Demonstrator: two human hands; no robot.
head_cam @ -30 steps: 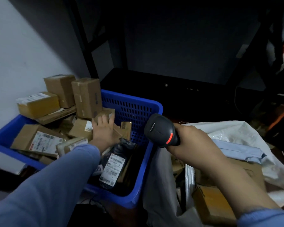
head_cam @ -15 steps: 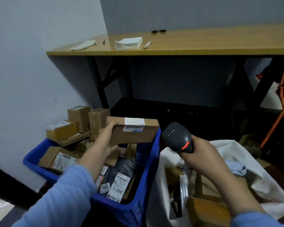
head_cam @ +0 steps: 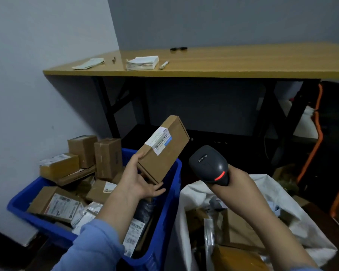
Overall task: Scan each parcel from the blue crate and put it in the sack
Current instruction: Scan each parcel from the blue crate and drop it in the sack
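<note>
Left hand (head_cam: 139, 180) grips flat cardboard parcel (head_cam: 162, 151); right hand (head_cam: 237, 182) grips rounded scanner (head_cam: 208, 165).

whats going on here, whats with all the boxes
A person holds a cardboard parcel in the left hand above the blue crate, label up, with a black scanner gripped in the right hand close beside it. The white sack next to the crate already has parcels in it, and many more lie in the crate.

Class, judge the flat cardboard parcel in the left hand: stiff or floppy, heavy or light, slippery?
Probably stiff: the cardboard parcel shows straight edges though the left hand holds its lower end. Likely light, as one hand props it tilted. Bare cardboard seems unlikely to slip.
</note>
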